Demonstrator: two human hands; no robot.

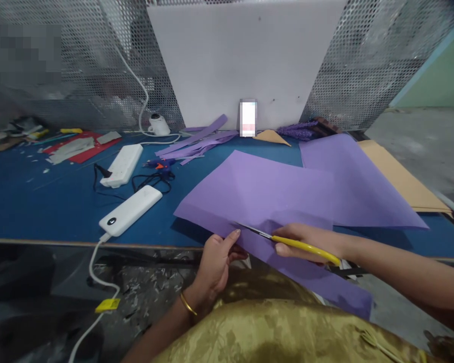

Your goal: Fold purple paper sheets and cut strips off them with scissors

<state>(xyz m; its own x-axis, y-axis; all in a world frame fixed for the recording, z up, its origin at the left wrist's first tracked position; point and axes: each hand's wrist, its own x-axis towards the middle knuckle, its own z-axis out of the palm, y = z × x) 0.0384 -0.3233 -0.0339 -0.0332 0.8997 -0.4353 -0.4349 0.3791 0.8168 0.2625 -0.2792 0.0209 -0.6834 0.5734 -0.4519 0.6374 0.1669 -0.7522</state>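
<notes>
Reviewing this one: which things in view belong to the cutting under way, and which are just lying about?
In the job:
purple sheet, held at its edge by the left hand
yellow-handled scissors in the right hand
purple strips, probably, by matching colour

Apparently just lying about:
power strip
white power bank
glue gun
tan sheets

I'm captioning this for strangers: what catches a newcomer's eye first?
Probably the large purple paper sheet overhanging the front of the blue tabletop, where yellow-handled metal scissors in the right hand cut beside the left hand. Then the small, glowing upright screen before the white board.
</notes>
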